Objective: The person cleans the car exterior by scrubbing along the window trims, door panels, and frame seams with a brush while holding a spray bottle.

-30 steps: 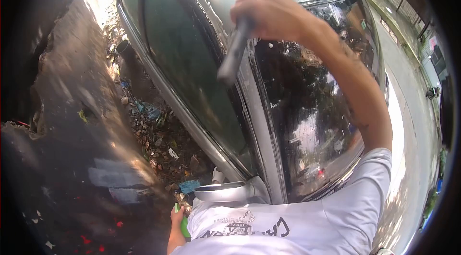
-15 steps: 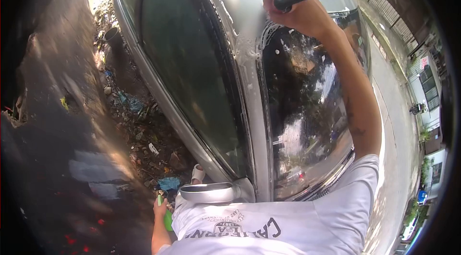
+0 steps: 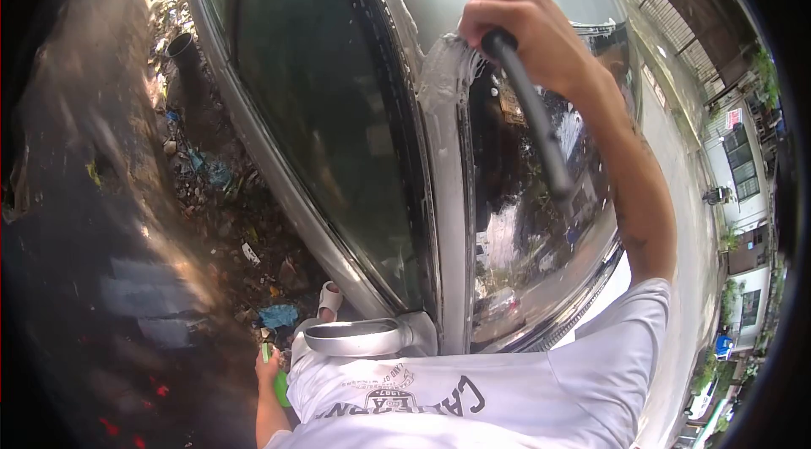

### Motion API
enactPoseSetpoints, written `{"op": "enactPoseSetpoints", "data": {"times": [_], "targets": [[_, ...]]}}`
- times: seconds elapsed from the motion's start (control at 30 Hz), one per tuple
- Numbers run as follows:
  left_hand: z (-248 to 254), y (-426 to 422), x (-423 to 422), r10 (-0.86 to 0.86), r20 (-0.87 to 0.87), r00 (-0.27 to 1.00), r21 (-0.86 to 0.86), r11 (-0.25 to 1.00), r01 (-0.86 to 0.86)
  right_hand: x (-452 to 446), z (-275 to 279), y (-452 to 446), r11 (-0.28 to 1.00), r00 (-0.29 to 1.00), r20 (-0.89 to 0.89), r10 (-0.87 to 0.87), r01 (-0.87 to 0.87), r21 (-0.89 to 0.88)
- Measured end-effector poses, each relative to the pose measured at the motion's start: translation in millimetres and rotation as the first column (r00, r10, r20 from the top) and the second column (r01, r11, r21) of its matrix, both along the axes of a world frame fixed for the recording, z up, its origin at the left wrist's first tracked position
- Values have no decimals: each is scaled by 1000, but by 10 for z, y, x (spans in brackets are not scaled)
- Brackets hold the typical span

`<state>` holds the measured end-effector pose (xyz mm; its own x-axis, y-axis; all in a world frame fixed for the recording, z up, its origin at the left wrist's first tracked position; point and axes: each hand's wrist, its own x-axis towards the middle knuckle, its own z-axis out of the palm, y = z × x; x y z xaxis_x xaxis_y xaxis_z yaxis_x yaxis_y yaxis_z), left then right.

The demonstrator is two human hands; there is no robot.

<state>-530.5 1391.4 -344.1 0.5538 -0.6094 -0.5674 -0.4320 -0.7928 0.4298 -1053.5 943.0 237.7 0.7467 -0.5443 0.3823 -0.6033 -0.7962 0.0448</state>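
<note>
My right hand [image 3: 532, 35] is closed around a tool with a long black handle [image 3: 541, 124], held over the car's front pillar where it meets the roof. The tool's working end is hidden under my fingers. Wet, whitish suds [image 3: 443, 81] lie on the pillar beside the hand. Below the handle is the dark windshield [image 3: 524, 221] with reflections. Low on the left, my left hand [image 3: 268, 366] is wrapped round a green object [image 3: 280, 386], beside the silver side mirror [image 3: 355, 337].
The car's side window [image 3: 329, 103] is left of the pillar. A dark wall [image 3: 101, 212] runs along the left, with litter, a blue plastic scrap [image 3: 278, 315] and a pipe [image 3: 180, 47] between it and the car. The road [image 3: 680, 221] curves along the right.
My right hand has moved from above the side window to the pillar top. The black handle has swung round and now points down to the right. The view has shifted slightly.
</note>
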Motion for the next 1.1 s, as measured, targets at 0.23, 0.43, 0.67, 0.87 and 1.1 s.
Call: {"op": "enactPoseSetpoints", "data": {"times": [0.23, 0.43, 0.67, 0.87, 1.1], "targets": [[416, -221, -154, -21, -39, 999, -116, 993, 16, -102, -200, 440, 956, 962, 269, -40, -41, 290], [141, -416, 166, -6, -192, 981, -312, 949, -55, -74, -911, 983, 842, 535, 652, -538, 378, 385], [262, -951, 179, -200, 12, 980, -144, 969, 199, 473, -941, 1028, 762, 573, 519, -634, 574, 298], [62, -990, 172, -111, -170, 979, -165, 983, 83, 528, -734, 730, 738, 569, 492, -659, 616, 276], [-484, -689, 364, -167, -132, 977, -83, 984, 157, 536, -768, 845, 667, 458, 489, -742, 571, 478]]}}
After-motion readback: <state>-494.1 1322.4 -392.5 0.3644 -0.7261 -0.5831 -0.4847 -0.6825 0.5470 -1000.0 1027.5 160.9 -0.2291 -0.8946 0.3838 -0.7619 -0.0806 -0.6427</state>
